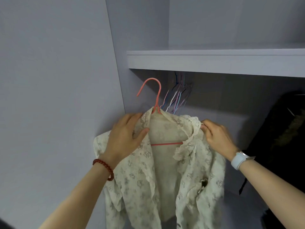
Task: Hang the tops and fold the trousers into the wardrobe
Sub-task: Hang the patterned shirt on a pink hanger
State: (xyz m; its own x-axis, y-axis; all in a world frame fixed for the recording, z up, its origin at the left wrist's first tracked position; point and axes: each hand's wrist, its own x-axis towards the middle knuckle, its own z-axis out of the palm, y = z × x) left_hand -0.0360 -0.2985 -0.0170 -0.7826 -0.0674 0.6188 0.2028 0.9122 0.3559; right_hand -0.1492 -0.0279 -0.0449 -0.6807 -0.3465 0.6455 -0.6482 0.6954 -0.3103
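Both hands grip a cream lace blouse [165, 171]: left hand [127, 134] curled over one shoulder, right hand [217, 138] pinching the collar, its pink hanger [157, 96] mostly hidden.

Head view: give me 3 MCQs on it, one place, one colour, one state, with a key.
1. Where do the spare hangers hang?
A. under the shelf, behind the pink hanger
B. on top of the shelf
C. on the floor

2. What colour is the bracelet on the left wrist?
A. blue
B. dark red
C. white

3. What state is the pink hanger's hook in?
A. over a rail
B. free in the air
C. snapped off

Key: 1 A, they dangle below the shelf edge. 2 B, red beads; the white band is the watch on the right wrist. 3 B, it touches nothing while the left hand and right hand hold the lace blouse.
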